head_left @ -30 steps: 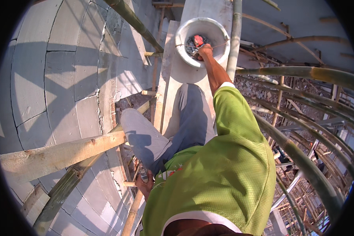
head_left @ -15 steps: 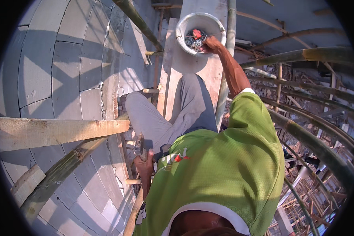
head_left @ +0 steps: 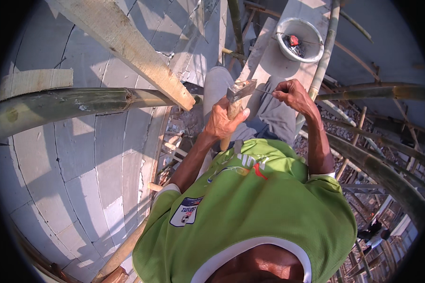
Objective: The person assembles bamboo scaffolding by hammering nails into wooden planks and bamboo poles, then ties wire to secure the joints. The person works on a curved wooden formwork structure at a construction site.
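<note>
My left hand [head_left: 220, 121] is wrapped round the wooden handle of a hammer [head_left: 242, 90], held over my lap with its metal head uppermost. To its right, my right hand [head_left: 295, 97] pinches a thin dark nail [head_left: 265, 92]. The nail points left toward the hammer head; whether its end touches the metal I cannot tell. Beyond my knees a pale bucket [head_left: 315, 55] stands on the plank, holding a heap of nails [head_left: 296, 47] and a small red thing [head_left: 293, 40].
A wall of grey blocks [head_left: 75, 155] rises on the left. A sawn timber [head_left: 127, 42] and a bamboo pole [head_left: 56, 108] jut out before it. More bamboo poles [head_left: 373, 160] run along the right, with rubble and scaffolding far below. The walkway plank [head_left: 274, 66] extends ahead.
My right hand has left the bucket and come back with a nail. My left hand has raised the hammer from beside my hip to over my lap. The view has swung left.
</note>
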`<state>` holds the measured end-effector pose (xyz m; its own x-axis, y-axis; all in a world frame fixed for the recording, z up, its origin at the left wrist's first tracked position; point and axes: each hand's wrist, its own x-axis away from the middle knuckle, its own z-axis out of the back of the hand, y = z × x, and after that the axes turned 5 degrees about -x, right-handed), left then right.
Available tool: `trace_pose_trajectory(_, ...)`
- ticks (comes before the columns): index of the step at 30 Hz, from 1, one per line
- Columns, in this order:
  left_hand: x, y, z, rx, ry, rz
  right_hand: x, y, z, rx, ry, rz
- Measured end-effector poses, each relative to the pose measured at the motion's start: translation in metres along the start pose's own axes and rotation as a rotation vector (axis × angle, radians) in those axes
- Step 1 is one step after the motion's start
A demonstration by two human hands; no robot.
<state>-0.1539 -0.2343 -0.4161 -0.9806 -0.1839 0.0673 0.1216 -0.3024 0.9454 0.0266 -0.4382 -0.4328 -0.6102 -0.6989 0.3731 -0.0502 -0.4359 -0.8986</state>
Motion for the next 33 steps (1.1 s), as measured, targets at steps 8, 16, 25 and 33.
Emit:
trace_pose_trajectory(8,-0.017,0.056,-0.034,0.058,-0.140,0.228,0.043,-0.054,-0.022,-0.586,0.019,0.002)
trace_pose_trajectory(16,-0.026,0.130,-0.044,0.282,0.118,0.384,0.122,-0.087,-0.103,-0.587,0.505,-0.019)
trace_pose_trajectory(25,-0.005,0.164,-0.021,0.013,-0.379,0.617,0.197,-0.152,-0.151,-1.136,0.467,-0.407)
trace_pose_trajectory(33,0.028,0.109,0.052,-0.243,-0.515,0.616,0.238,-0.176,-0.172,-1.136,0.761,-0.540)
